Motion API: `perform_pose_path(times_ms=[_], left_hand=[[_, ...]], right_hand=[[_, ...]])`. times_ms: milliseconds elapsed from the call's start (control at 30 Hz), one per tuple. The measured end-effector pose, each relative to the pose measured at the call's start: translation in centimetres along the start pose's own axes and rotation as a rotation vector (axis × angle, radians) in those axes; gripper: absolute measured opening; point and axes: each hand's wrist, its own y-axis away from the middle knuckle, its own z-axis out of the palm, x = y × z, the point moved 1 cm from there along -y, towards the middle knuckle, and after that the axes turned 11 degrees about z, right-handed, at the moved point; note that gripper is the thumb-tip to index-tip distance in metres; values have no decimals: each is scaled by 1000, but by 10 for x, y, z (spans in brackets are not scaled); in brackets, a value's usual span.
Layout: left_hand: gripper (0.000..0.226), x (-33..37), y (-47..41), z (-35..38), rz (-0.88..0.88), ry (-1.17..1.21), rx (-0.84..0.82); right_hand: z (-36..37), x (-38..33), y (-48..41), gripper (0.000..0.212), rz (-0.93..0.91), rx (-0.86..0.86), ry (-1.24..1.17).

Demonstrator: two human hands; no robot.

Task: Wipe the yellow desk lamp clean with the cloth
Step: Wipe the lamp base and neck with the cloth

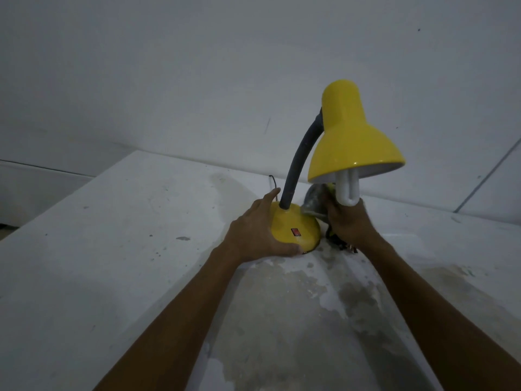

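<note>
On the stained white surface (112, 249), the left hand (253, 230) cups the domed base of the glossy yellow desk lamp (352, 136). The right hand (349, 224) clutches a bunched grey cloth (314, 203), mostly hidden behind base, fingers and white bulb (348, 187).

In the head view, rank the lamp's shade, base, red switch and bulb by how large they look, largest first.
1. Yellow shade, clearly largest.
2. Yellow base, though the left hand covers part of it.
3. White bulb, its top hidden inside the shade.
4. Red switch, smallest by far.
</note>
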Motion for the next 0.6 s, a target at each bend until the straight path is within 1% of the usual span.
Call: perform_pose_path(times_ms=[67, 100, 167, 267, 333, 400, 433, 500, 567, 600], left_hand=[[134, -1, 0, 0, -3, 2, 10], [134, -1, 0, 0, -4, 6, 10], [133, -1, -1, 1, -2, 6, 8], [131, -1, -1, 2, 6, 6, 18], [132, -1, -1, 2, 10, 11, 17], [131, -1, -1, 1, 14, 3, 14], [131, 0, 0, 1, 15, 0, 14], [131, 0, 1, 1, 13, 2, 18], [131, 1, 1, 0, 9, 5, 24], [131, 1, 1, 0, 10, 4, 26]], right_hand=[[21, -3, 1, 16, -14, -53, -73], [31, -2, 2, 13, -31, -42, -64], [41, 0, 4, 17, -49, -27, -31], [35, -2, 11, 13, -111, -92, 26], [27, -4, 19, 14, -164, -126, 61], [20, 1, 20, 17, -125, -143, 25], [17, 4, 18, 19, -74, -123, 2], [18, 8, 7, 26, 12, 17, -56], [27, 2, 1, 26, 36, 147, -153], [32, -5, 2, 22, 17, 170, -173]])
